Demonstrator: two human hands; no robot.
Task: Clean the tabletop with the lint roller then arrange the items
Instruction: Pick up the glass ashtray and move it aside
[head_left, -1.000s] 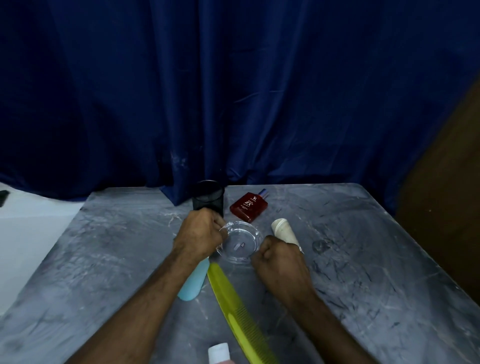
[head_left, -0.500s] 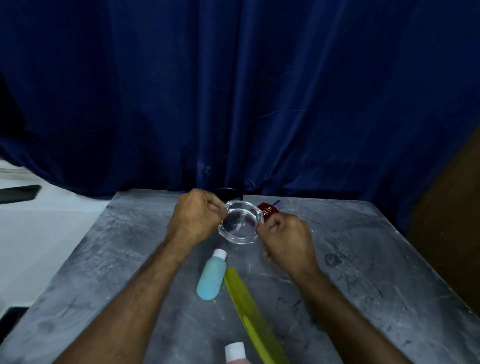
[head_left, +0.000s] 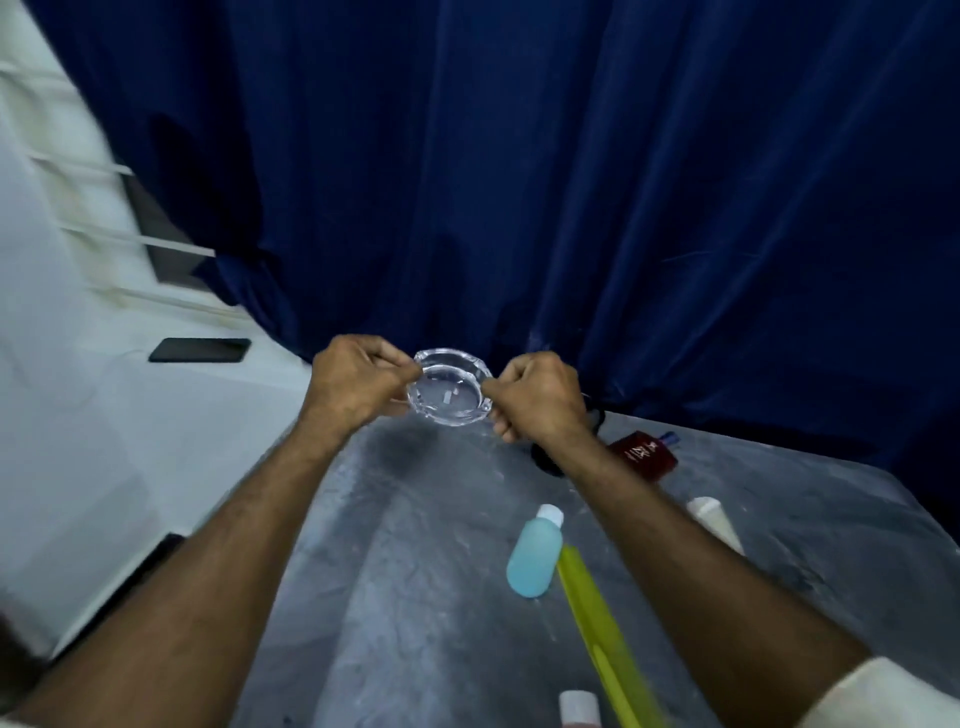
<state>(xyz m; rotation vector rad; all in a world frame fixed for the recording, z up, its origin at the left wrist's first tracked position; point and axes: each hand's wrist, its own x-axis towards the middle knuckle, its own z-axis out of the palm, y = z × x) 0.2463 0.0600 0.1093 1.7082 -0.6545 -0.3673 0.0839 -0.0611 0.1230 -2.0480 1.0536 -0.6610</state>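
Both hands, left & right, now pinch glass ashtray lifted off desk toward its far-left corner, prob. clearing space for lint roller, not seen.

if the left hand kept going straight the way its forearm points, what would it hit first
Probably the blue curtain. The left hand grips the glass dish, and its forearm points up and away past the table edge. Depth is unclear.
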